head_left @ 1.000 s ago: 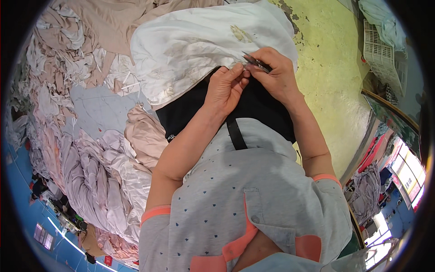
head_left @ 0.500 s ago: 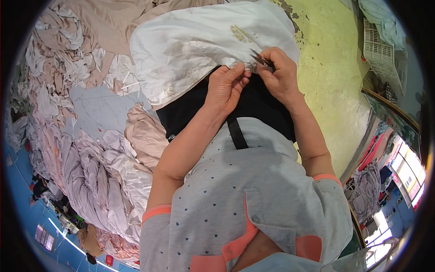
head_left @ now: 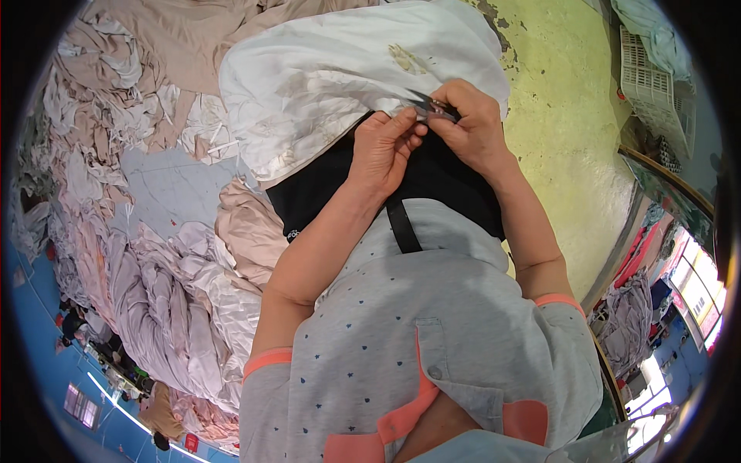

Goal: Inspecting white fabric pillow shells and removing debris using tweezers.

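Across my lap lies a white cloth with brownish stains near its far middle. My left hand is closed, pinching the near edge of this cloth between thumb and fingers. In my right hand is a small pair of dark thread snips, with its blades pointing left and away, right over the fingertips of my left hand. The two hands almost touch. What lies between the blades is too small to make out. Black fabric covers my lap under the white cloth.
Heaps of beige cloth and pale mauve cloth lie on the left, around a patch of grey tiled floor. To the right is worn yellow floor. A white plastic crate stands at the far right.
The snips in my right hand have swung leftward, closer to my left fingertips. My left hand keeps its pinch on the cloth in nearly the same place.
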Demonstrator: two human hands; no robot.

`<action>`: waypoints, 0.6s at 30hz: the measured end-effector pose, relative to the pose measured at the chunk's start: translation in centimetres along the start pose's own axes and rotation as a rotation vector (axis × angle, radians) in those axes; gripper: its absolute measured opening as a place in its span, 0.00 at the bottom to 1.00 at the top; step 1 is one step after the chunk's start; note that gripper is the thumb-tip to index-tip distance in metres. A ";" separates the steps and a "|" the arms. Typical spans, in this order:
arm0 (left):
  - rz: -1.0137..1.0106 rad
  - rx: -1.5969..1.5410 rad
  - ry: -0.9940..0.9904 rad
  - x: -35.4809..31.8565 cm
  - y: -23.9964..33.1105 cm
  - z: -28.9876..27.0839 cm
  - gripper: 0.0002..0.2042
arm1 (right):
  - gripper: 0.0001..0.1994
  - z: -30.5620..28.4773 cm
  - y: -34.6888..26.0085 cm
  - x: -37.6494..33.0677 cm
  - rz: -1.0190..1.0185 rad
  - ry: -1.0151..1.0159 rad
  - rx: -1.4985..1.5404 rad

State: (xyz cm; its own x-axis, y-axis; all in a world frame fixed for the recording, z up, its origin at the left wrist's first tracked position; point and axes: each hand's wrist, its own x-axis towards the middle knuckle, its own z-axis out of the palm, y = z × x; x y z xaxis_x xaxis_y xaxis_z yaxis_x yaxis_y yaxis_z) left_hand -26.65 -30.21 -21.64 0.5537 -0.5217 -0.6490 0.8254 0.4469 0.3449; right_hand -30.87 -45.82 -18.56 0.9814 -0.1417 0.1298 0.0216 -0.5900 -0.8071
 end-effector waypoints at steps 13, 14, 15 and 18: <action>0.035 0.207 0.104 -0.3 0.4 0.1 0.10 | 0.05 -0.3 -1.0 -3.2 0.279 0.114 0.106; 0.047 0.212 0.089 -0.4 0.4 0.3 0.10 | 0.07 0.0 -1.3 -3.5 0.235 0.125 0.088; 0.060 0.217 0.073 -0.6 0.4 0.5 0.10 | 0.09 0.1 -1.6 -3.8 0.192 0.135 0.070; 0.056 0.188 0.051 -1.0 0.3 0.8 0.08 | 0.14 -0.1 -2.2 -4.4 0.127 0.151 0.027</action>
State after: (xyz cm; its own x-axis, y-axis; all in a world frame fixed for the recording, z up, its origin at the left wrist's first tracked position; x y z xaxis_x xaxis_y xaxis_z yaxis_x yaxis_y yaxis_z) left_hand -26.86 -30.16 -20.36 0.5968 -0.4605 -0.6571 0.8022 0.3278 0.4990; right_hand -35.23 -44.02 -17.27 0.9366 -0.3329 0.1093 -0.0936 -0.5382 -0.8376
